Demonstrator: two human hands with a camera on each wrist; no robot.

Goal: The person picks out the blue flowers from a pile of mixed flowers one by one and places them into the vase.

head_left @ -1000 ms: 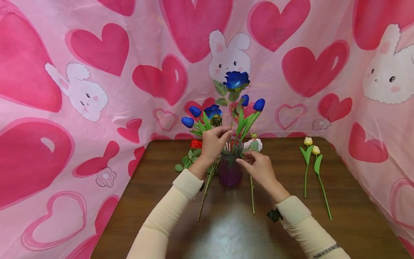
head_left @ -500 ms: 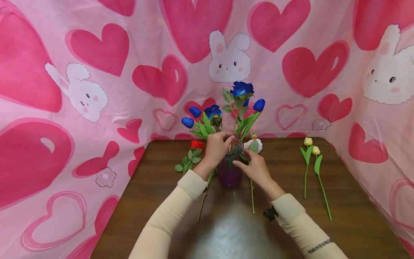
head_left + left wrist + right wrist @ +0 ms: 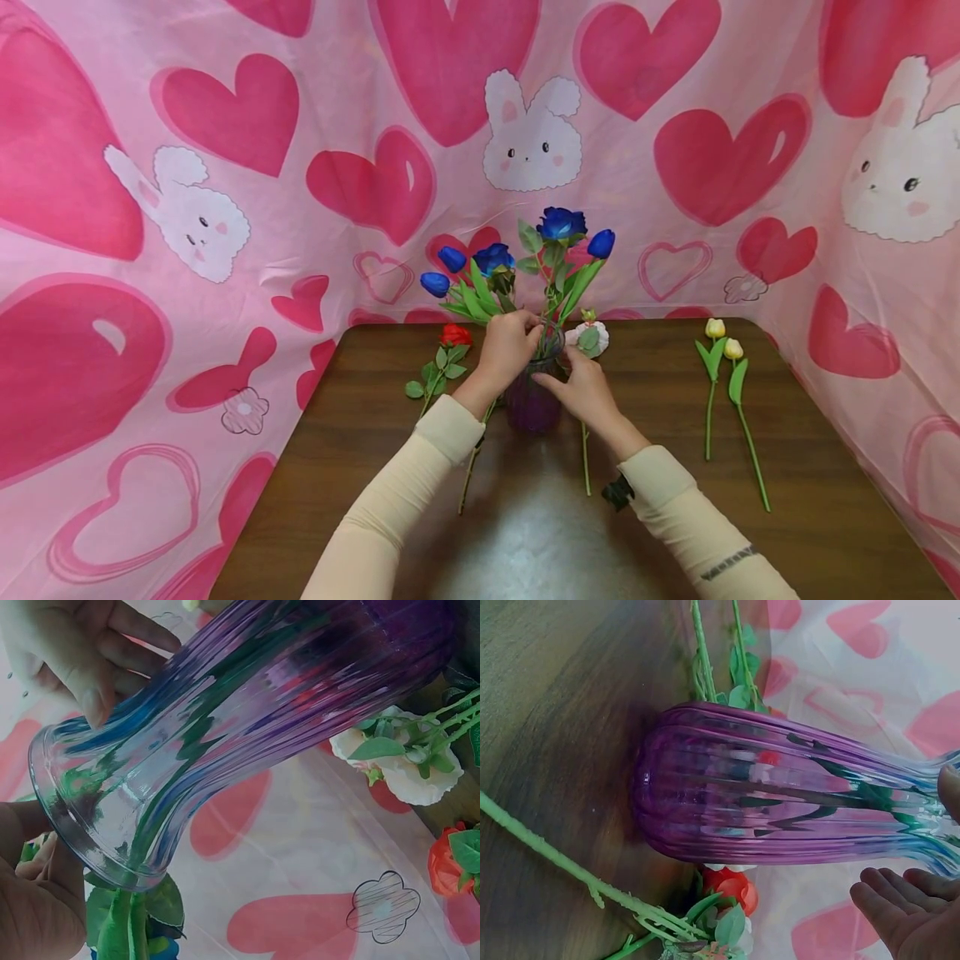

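Observation:
My left hand (image 3: 506, 350) pinches the stem of a blue rose (image 3: 562, 225) at the mouth of a ribbed glass vase (image 3: 534, 404), purple at its base and clear near the top. Blue tulips (image 3: 601, 244) and another blue rose (image 3: 493, 259) stand in the vase. My right hand (image 3: 588, 387) is beside the vase neck, thumb in front and fingers extended on the far side; whether they touch the glass is unclear. The left wrist view shows the left hand (image 3: 45, 900) by the rim, with green stems (image 3: 202, 712) inside the glass.
On the brown table (image 3: 810, 500), two yellow-white tulips (image 3: 723, 367) lie at right. A red rose (image 3: 454, 335) lies left of the vase, and a white rose (image 3: 588, 337) lies behind its right side. A pink heart-patterned cloth (image 3: 637, 175) surrounds the table.
The left hand has lowered the blue rose, so its bloom sits lower and slightly farther right. My right hand has moved left, closer round the vase neck.

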